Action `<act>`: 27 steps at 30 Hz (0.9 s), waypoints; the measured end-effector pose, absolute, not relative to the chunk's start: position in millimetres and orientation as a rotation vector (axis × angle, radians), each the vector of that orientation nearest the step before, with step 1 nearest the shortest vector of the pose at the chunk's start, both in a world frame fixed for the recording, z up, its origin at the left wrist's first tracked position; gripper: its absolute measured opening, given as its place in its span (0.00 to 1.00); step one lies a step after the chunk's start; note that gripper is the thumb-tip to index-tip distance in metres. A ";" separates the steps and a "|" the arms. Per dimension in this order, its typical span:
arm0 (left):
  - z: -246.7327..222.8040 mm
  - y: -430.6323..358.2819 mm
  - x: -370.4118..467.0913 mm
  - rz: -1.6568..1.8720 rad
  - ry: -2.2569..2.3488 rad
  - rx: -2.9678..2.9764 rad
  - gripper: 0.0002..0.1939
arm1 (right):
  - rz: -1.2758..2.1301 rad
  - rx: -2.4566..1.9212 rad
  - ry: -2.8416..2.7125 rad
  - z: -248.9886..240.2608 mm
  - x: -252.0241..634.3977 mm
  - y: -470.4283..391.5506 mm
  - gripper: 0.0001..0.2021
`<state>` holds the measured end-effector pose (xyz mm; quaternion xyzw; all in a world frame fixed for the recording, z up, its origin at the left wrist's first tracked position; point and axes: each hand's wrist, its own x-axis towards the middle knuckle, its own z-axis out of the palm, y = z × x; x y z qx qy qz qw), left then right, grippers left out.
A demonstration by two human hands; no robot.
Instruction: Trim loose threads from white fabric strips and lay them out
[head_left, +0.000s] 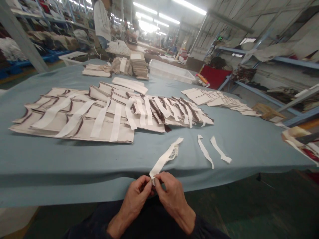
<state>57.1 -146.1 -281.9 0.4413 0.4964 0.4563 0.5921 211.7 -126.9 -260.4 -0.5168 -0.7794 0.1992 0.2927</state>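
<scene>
A white fabric strip (pixel 161 160) with a frayed far end lies over the front edge of the cloth-covered table (pixel 104 159). Its near end is pinched between the fingertips of my left hand (pixel 136 196) and my right hand (pixel 171 196), which almost touch each other. Fingers partly cover that end. To the right lie two more white strips, a narrow one (pixel 205 152) and another with a folded end (pixel 220 150). Beyond my hands, overlapping beige fabric panels (pixel 109 127) with dark edging spread out, several white strips laid across them.
More beige panels (pixel 219 99) lie at the right rear. Stacked fabric pieces (pixel 139 66) and a clear plastic bin (pixel 170 71) stand at the back. A cardboard box (pixel 267 113) sits by the right edge, near shelves (pixel 269 96). A person (pixel 102 25) stands at the far left.
</scene>
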 end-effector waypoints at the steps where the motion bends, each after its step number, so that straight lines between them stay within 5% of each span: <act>1: -281.2 -146.3 56.9 1.052 1.166 1.037 0.20 | 0.647 -1.446 -2.005 -260.2 211.1 -126.5 0.09; 8: -278.4 -146.3 54.7 1.045 1.212 1.014 0.17 | 1.159 -1.588 -1.501 -255.5 218.4 -111.9 0.16; 16: -276.4 -147.4 51.5 1.044 1.214 1.045 0.19 | 1.209 -1.519 -1.349 -247.1 235.0 -106.0 0.15; 27: -277.0 -140.7 62.7 0.954 1.229 1.024 0.35 | 1.277 -1.474 -1.370 -239.8 234.7 -109.4 0.18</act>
